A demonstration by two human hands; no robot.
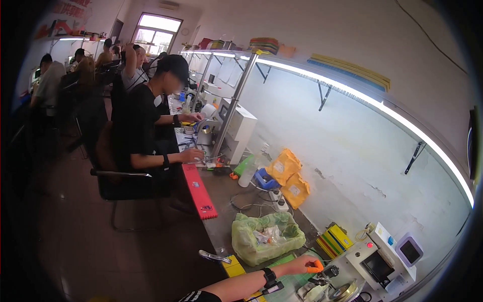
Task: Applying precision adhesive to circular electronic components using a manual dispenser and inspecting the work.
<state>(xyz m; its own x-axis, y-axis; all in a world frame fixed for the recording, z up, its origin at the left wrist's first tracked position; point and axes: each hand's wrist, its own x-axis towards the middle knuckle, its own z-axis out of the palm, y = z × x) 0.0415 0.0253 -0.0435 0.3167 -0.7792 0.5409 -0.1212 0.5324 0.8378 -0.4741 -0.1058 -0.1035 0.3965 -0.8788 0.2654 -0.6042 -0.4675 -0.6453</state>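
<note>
My left hand [303,265] reaches in from the lower edge over the bench, a black band around the wrist. Orange finger covers [315,266] sit on its fingertips, which are bent and pressed together. Whatever they may hold is too small to make out. Right beside the fingertips is a small black device part [330,272], above a cluster of metal fixture pieces [314,291]. A wire spool [345,291] stands close by. Under the forearm lie a green mat [282,261] and a yellow strip [234,267]. My right hand is out of view.
A bin lined with a pale green bag [249,250] stands left of my hand. Beyond are a red strip [197,189], a power strip [278,200] and orange packets [284,166]. A white machine [370,261] stands right. A co-worker [146,116] sits farther along the bench.
</note>
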